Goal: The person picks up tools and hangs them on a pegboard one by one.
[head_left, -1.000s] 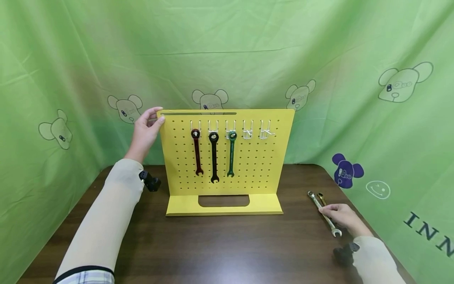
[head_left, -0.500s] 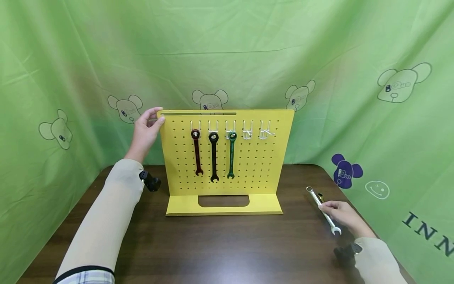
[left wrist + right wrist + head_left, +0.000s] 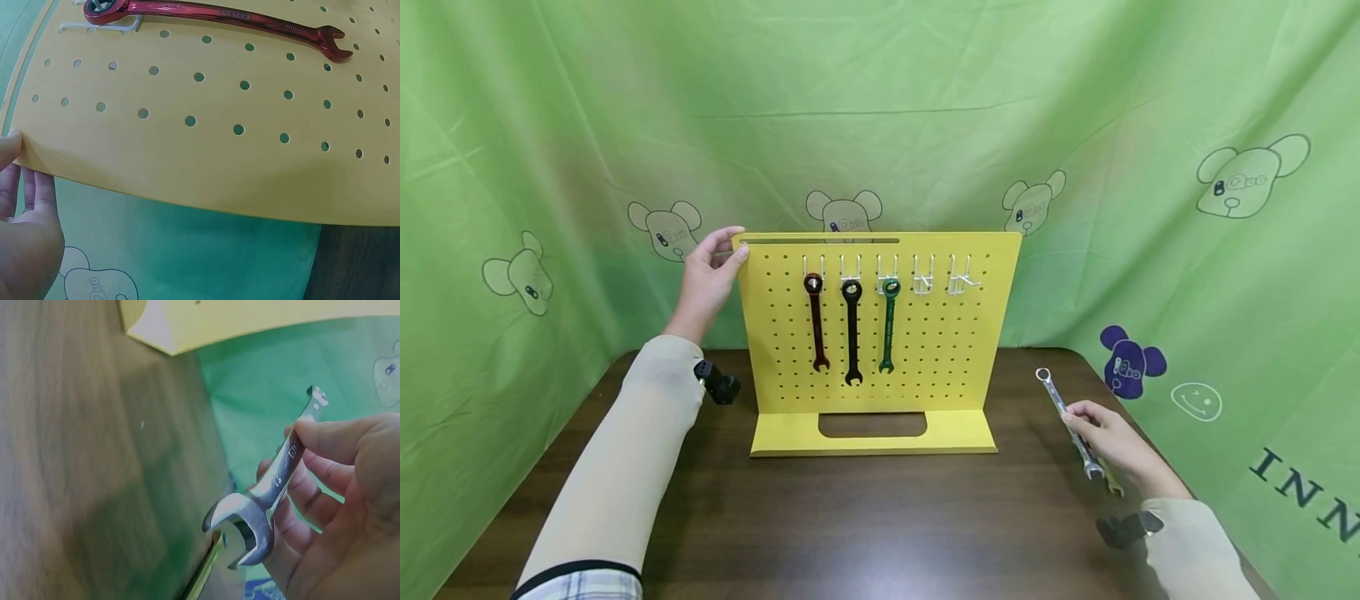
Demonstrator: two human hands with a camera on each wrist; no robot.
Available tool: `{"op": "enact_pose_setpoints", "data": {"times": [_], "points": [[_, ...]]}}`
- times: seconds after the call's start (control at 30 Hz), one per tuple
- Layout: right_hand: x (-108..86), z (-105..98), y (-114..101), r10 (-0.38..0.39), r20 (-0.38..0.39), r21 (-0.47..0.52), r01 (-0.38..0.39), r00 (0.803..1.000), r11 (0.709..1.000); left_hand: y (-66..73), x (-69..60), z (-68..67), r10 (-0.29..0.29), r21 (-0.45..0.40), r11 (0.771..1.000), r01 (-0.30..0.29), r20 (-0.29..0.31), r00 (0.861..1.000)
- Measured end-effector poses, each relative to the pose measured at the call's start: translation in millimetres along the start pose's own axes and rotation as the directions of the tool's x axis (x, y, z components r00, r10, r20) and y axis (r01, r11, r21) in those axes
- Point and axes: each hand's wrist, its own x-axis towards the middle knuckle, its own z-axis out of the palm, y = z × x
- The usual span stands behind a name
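Note:
My right hand (image 3: 1112,442) pinches a silver combination wrench (image 3: 1078,440) between thumb and fingers, lifted off the table; in the right wrist view its open jaw end points toward the camera. Beneath that hand lies a gold wrench (image 3: 1114,482), mostly hidden. At the upper left corner of a yellow pegboard (image 3: 940,350), my left hand (image 3: 707,271) grips the edge, thumb in front and fingers behind. A red wrench (image 3: 817,325), a black wrench (image 3: 852,333) and a green wrench (image 3: 889,329) hang from white hooks on the board.
Two white hooks, one (image 3: 923,279) beside the green wrench and another (image 3: 961,279) farther right, carry no wrench. The board stands on a brown wooden table (image 3: 850,525). Green printed cloth (image 3: 880,108) surrounds the table at the back and sides.
My right hand has raised the silver wrench off the table and shifted it slightly left and away from me. My left hand stays at the board's corner.

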Motion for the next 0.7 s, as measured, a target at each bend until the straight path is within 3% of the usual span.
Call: {"op": "enact_pose_setpoints", "data": {"times": [0.23,0.47,0.7], "points": [[3.3,6,-24,-0.058,0.050,0.028,0.057,0.997,0.998,0.3,0.5,0.0,0.006,-0.007,1.000,-0.006,-0.003,1.000],[7.9,18,-49,-0.117,0.096,-0.012,0.119,0.988,0.993,-0.5,0.6,0.4,0.002,-0.012,1.000,-0.002,-0.007,1.000],[14.5,34,-70,-0.183,0.145,0.067,0.175,0.972,0.982,-1.9,0.7,-0.3,0.004,0.005,1.000,-0.004,-0.002,1.000]]}}
